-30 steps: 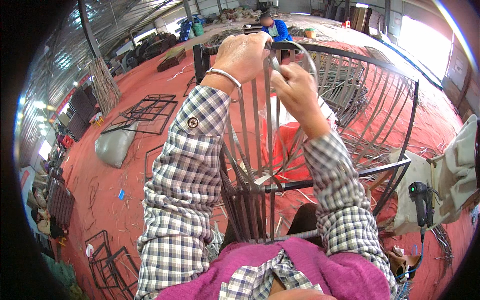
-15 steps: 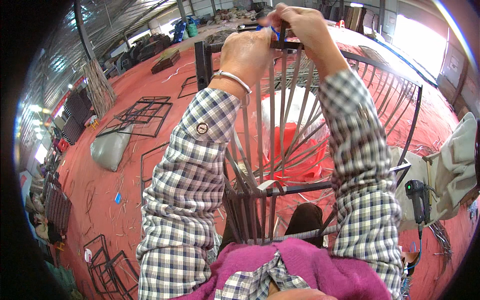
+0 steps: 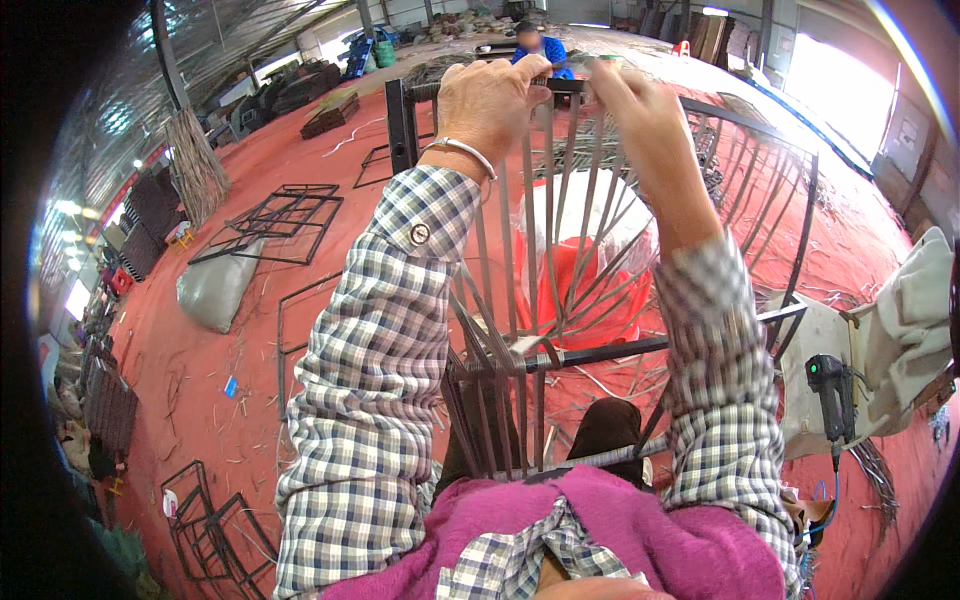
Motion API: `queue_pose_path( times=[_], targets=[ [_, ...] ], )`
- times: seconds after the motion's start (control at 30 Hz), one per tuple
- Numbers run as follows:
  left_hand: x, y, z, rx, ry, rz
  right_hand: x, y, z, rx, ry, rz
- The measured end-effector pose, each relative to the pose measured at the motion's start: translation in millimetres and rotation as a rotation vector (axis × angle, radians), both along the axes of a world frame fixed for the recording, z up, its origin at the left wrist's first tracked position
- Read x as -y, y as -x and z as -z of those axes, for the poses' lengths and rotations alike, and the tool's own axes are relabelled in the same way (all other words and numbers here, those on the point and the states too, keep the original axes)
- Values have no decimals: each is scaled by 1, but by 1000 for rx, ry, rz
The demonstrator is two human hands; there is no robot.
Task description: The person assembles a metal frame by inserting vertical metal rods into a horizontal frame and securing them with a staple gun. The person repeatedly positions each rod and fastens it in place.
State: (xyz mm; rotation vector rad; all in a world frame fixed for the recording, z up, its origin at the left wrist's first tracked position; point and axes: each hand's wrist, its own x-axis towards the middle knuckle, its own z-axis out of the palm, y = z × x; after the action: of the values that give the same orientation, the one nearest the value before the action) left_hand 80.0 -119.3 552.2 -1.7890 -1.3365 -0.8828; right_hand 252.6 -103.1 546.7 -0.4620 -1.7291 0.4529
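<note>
The frame (image 3: 620,351) stands right in front of the person, over the lap and the red floor (image 3: 240,420). Its far bar and near bar both run left to right, appearing to draw together toward the right, where a curved side bar joins them. Grey-brown strips (image 3: 549,190) have their long axis near to far; several fan out from the near bar, and more hang down on its near side at the left.

Both hands are at the far bar. The left hand (image 3: 487,103), with a bracelet (image 3: 462,150) at its wrist, is closed over the bar near its left end, fingers bent and thumb pressed in from the right. The right hand (image 3: 640,115) is raised just to the right of it, fingers partly curled and pointing far and left; it is blurred, so whether it grasps a strip cannot be told.

Beyond the strips sit a white bag (image 3: 575,205) and something red. To the left lie a grey bag (image 3: 215,290) and black frames (image 3: 290,225). To the right, a black device (image 3: 833,395) with a green light lies against a pale cloth (image 3: 900,300). A co-worker (image 3: 548,52) in blue is at the far side.
</note>
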Motion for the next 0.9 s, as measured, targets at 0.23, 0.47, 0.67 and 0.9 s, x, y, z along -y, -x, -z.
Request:
queue_pose_path(
  times=[0.23,0.47,0.67,0.9],
  targets=[
    [-10,22,14,-44,16,-94,100,-259,188,175,807,207],
    [-14,8,7,-46,185,-129,120,-490,140,309,205,1577],
    [-27,-2,-32,-33,620,-22,22,-309,73,123,-124,861],
    [-46,-10,-54,-3,840,161,-17,-63,47,118,-113,-27]
  ],
)
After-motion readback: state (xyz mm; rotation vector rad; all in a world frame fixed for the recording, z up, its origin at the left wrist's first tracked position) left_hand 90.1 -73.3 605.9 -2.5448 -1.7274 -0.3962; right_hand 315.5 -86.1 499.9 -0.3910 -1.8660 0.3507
